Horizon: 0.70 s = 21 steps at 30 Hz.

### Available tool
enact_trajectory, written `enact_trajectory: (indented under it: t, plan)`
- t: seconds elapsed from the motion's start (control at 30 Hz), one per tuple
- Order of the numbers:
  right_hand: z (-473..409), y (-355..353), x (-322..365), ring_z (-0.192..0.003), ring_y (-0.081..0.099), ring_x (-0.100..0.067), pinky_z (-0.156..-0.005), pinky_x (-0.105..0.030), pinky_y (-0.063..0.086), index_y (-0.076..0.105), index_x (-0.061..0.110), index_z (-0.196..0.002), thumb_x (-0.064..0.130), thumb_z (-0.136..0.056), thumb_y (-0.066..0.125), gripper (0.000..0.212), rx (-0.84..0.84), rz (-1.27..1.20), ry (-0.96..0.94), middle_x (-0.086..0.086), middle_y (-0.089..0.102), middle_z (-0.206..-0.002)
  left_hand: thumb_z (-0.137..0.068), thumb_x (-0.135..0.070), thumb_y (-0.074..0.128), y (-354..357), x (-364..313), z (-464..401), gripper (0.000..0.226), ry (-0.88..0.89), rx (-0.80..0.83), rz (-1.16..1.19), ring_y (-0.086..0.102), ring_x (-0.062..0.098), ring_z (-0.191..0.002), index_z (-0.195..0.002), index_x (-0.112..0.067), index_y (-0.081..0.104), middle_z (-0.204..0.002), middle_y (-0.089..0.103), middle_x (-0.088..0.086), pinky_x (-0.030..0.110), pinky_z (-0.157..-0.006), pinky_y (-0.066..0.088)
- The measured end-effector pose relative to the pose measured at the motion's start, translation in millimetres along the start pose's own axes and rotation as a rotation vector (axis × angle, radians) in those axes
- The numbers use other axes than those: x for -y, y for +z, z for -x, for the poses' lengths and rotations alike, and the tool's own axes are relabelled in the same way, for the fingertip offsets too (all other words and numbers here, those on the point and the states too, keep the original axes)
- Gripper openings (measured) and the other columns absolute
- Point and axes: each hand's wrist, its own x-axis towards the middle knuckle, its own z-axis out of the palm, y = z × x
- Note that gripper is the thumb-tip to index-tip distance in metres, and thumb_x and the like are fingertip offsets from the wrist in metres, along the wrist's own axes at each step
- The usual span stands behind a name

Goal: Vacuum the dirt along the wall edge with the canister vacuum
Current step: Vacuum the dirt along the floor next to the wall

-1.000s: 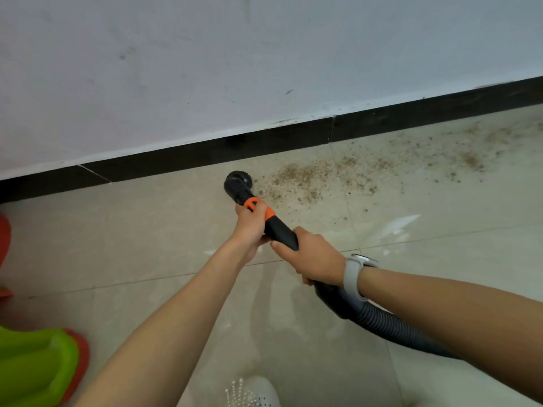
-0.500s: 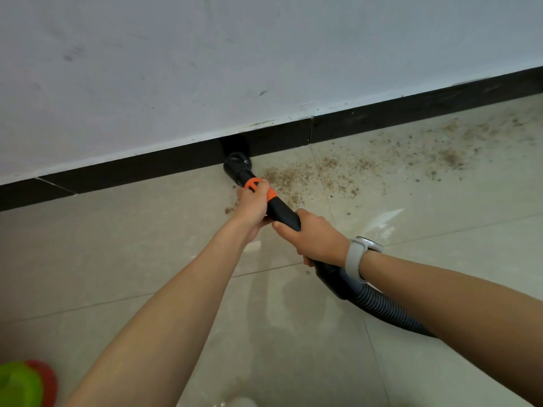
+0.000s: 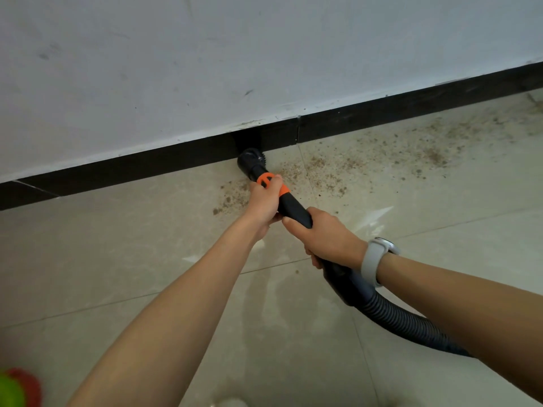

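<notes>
Black vacuum wand (image 3: 294, 209) in both hands' grip, left hand (image 3: 264, 201) ahead of right hand (image 3: 329, 236).

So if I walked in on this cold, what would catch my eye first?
Probably the two bare hands on the black vacuum wand: the left hand grips by its orange collar, the right hand further back. Its brush head sits against the black baseboard, with brown dirt scattered over the tiles to the right.

Black nozzle (image 3: 253, 163), orange collar (image 3: 282, 190)
</notes>
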Motion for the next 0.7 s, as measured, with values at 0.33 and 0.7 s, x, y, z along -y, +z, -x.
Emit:
enact_trajectory:
  t: [0.33,0.7]
  plan:
    - [10.5,60.6,30.3,-0.039,0.052,-0.019,-0.041,-0.024,0.045,0.038,0.018,-0.079,0.044,-0.093,0.050,0.032,0.206,0.007,-0.032,-0.004,0.054,-0.061,-0.097,-0.028,0.046,-79.1,30.5,21.6,0.045,0.040,-0.194,0.060,0.054,0.015,-0.077,-0.132,-0.004,0.035,-0.091,0.050,0.006,0.026,-0.056,0.045]
    - [36.5,34.0,15.2,-0.040,0.056,-0.021,-0.039,-0.024,0.044,0.041,0.017,-0.084,0.047,-0.092,0.049,0.032,-0.019,0.084,0.055,-0.005,0.057,-0.065,-0.097,-0.032,0.046,-31.6,19.1,34.6,0.045,-0.016,0.034,0.031,0.056,0.015,-0.077,-0.133,-0.007,0.035,-0.091,0.053,0.004,0.024,-0.051,0.048]
